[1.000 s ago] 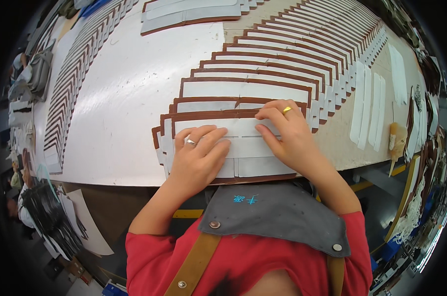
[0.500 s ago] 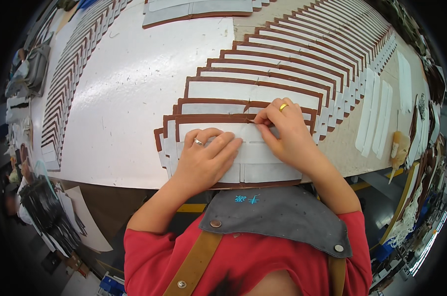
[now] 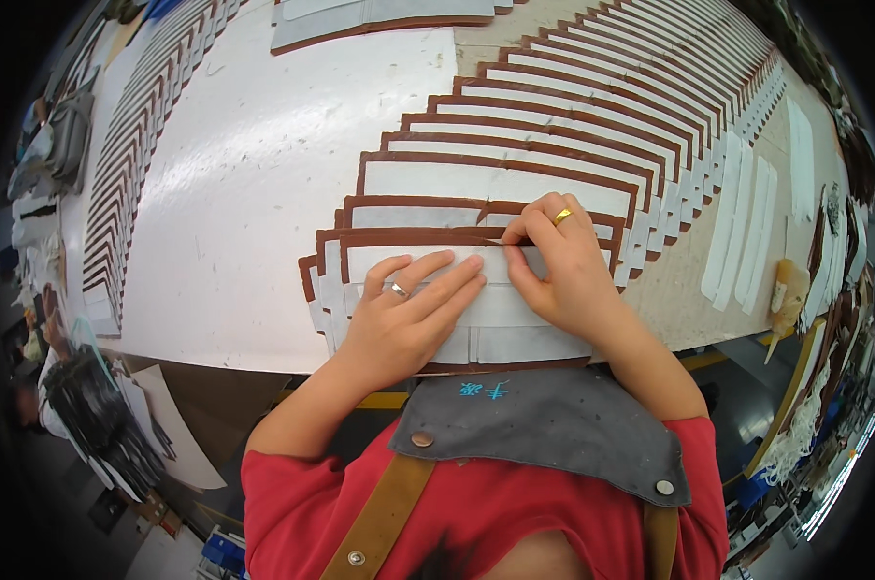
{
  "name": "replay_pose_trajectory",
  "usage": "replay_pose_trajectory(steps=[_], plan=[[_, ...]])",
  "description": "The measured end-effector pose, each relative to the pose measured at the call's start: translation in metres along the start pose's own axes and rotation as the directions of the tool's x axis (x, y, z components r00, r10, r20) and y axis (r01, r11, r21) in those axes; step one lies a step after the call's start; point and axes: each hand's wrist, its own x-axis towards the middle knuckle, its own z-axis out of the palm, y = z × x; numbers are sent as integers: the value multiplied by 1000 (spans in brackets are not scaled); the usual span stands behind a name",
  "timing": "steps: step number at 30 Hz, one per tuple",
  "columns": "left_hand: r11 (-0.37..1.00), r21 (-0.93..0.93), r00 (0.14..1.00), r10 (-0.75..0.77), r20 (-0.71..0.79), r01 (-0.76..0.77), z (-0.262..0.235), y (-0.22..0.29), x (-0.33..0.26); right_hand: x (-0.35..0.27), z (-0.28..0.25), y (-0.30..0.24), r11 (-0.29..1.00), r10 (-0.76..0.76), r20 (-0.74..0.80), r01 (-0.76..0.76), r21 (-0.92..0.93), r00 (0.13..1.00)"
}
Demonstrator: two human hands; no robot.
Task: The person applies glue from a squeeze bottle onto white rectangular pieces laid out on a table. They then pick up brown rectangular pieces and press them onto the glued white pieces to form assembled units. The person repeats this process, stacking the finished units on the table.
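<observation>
In front of me at the table's near edge lies a pale grey-white panel (image 3: 524, 336) with a brown border (image 3: 408, 240), stacked over other panels of the same kind. My left hand (image 3: 413, 309) rests flat on its left half, fingers stretched out and a little apart. At the middle of the upper border, thumb and forefinger of my right hand (image 3: 565, 266) pinch a small brown flap of the edge. The fingertips partly hide that flap.
A long fan of overlapping brown-edged panels (image 3: 602, 92) runs to the far right. Another row of them (image 3: 133, 188) lines the far left, and a few lie at the back (image 3: 389, 24). White strips (image 3: 737, 227) and a brush-like tool (image 3: 788, 295) lie at the right.
My left hand has slid slightly right, its fingers a bit more spread. The right hand has shifted slightly right, still pinching the brown edge.
</observation>
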Motion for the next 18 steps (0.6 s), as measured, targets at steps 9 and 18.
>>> replay_pose_trajectory(steps=[9,18], plan=[[953,-222,972,-176,155,208,-15,0,-16,0,1,-2,998,49,20,-49,-32,999],[870,-42,841,-486,-237,491,-37,-39,-56,2,-8,-10,998,36,-2,-36,57,999]])
